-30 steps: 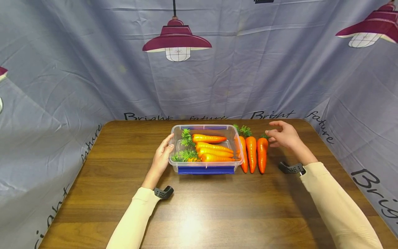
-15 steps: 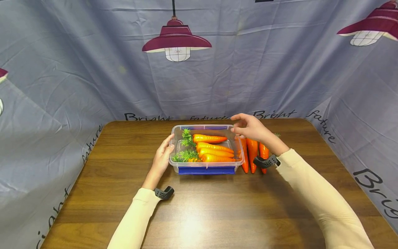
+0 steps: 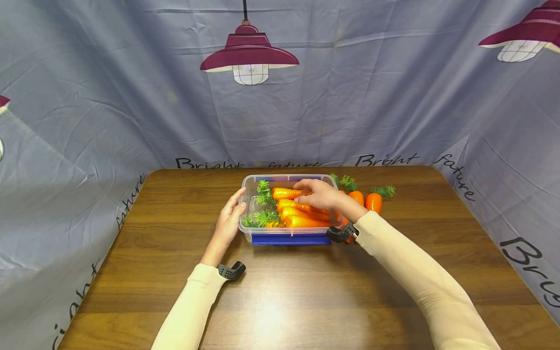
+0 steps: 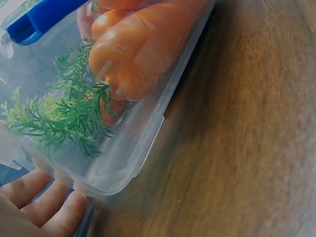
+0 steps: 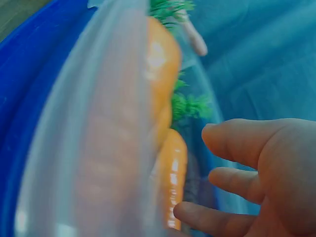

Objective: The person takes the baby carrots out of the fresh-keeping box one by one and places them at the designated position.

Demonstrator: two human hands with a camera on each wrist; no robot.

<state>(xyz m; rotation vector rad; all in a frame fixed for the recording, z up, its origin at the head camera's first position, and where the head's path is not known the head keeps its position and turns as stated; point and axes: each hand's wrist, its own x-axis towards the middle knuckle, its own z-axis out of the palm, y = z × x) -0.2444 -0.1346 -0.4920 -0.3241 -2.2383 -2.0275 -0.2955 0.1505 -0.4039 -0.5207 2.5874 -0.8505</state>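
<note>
A clear plastic food container (image 3: 267, 229) with blue clips stands on the wooden table, with several orange carrots (image 3: 306, 222) lying in it, green tops to the left. Against its left end my left hand (image 3: 226, 223) rests; in the left wrist view the fingers (image 4: 61, 197) touch the end wall. My right hand (image 3: 321, 195) reaches over the container's right side, thumb and fingers spread above the carrots and nothing visible between them. In the right wrist view one fingertip overlaps a carrot (image 5: 175, 168); contact is unclear. Outside on the right lie more carrots (image 3: 374, 201), partly hidden by my right arm.
The wooden table (image 3: 271, 291) runs up to a grey-blue curtain (image 3: 372, 97) printed with lamps and lettering, at the back and both sides. One blue clip (image 3: 290, 239) sits along the container's front wall.
My right hand has moved left, from the green top of the rightmost loose carrot to over the carrots in the container. My left hand has stayed at the container's left end.
</note>
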